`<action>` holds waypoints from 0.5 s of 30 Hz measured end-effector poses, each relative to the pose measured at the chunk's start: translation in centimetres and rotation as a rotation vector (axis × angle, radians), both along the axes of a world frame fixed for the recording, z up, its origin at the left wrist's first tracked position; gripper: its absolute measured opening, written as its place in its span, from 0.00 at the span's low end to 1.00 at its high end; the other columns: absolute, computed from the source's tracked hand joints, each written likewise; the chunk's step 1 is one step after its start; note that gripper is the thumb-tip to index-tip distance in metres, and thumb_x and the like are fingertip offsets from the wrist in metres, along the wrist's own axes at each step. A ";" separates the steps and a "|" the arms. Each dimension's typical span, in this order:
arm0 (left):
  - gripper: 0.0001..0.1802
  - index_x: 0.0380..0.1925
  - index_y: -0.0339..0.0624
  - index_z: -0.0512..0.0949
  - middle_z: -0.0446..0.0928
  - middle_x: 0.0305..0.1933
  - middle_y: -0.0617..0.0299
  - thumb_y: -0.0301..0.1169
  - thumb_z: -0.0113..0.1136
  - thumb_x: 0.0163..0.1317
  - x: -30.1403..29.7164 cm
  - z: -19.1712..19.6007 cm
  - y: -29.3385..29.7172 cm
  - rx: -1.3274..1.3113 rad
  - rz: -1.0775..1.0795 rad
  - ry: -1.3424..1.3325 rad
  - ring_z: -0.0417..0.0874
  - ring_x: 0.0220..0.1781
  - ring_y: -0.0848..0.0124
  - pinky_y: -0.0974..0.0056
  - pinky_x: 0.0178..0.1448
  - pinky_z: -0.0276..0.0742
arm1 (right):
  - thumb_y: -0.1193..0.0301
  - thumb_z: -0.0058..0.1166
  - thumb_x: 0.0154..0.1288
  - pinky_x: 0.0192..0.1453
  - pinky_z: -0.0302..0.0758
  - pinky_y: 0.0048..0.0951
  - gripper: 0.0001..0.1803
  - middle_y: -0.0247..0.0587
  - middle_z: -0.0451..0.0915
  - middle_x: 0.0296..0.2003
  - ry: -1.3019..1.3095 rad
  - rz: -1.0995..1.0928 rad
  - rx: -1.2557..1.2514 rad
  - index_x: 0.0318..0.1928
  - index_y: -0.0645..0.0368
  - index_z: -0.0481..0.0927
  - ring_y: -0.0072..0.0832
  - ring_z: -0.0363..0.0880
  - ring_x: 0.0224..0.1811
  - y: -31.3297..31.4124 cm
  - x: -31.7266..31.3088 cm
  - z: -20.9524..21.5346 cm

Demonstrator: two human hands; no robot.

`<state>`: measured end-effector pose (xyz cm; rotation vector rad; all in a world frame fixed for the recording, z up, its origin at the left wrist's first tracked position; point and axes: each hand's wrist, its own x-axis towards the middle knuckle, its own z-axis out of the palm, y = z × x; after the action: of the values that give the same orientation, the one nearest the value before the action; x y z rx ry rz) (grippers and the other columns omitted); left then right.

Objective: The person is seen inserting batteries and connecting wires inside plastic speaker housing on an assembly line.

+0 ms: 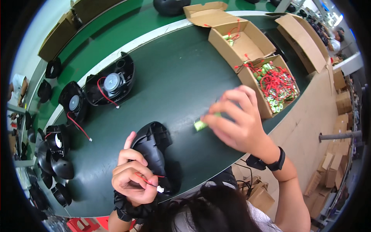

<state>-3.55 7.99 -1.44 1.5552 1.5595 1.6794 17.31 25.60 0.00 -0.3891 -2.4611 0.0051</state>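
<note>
My left hand (135, 174) is closed at the near edge of the table, its fingers against a black plastic housing (150, 149) that stands tilted on the table. Thumb and forefinger pinch a thin red wire, which ends in a small white connector (160, 189). Farther right, my right hand (237, 121) is raised over the table, slightly smeared by motion. Between its fingertips is a green battery pack (200, 125), partly covered by the fingers. To the right of that hand, a cardboard box (255, 87) holds many green batteries with red wires (276, 83).
Behind that box stands another cardboard box (251, 48) with a few batteries. Two black housings with round speakers (112, 82) and trailing red wires lie at the back left. More black shells (62, 168) sit along the left edge. Cartons (328, 170) are stacked at the right.
</note>
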 end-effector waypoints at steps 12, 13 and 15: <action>0.17 0.09 0.51 0.61 0.73 0.14 0.70 0.20 0.57 0.44 -0.6 -0.6 0.3 0.061 -0.042 -0.074 0.71 0.28 0.71 0.30 0.66 0.55 | 0.68 0.59 0.42 0.39 0.59 0.34 0.12 0.24 0.81 0.32 0.201 0.044 0.007 0.33 0.48 0.84 0.29 0.70 0.38 -3.5 -3.9 -1.2; 0.17 0.09 0.51 0.61 0.73 0.14 0.70 0.20 0.57 0.44 -0.7 -0.6 0.3 0.081 -0.062 -0.062 0.71 0.28 0.71 0.30 0.66 0.55 | 0.68 0.59 0.42 0.39 0.59 0.34 0.13 0.23 0.81 0.32 0.206 0.039 0.000 0.33 0.48 0.84 0.29 0.70 0.38 -3.5 -3.9 -1.2; 0.17 0.08 0.51 0.62 0.74 0.14 0.70 0.20 0.58 0.43 -0.6 -0.4 0.6 0.082 -0.112 -0.054 0.72 0.28 0.71 0.31 0.67 0.56 | 0.68 0.60 0.42 0.39 0.59 0.35 0.12 0.23 0.81 0.32 0.195 0.051 -0.025 0.33 0.48 0.84 0.29 0.70 0.38 -3.3 -4.2 -1.1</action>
<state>-4.16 8.61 -1.81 1.5927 1.3671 1.7281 13.16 22.28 -1.06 -0.3211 -2.2794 0.0905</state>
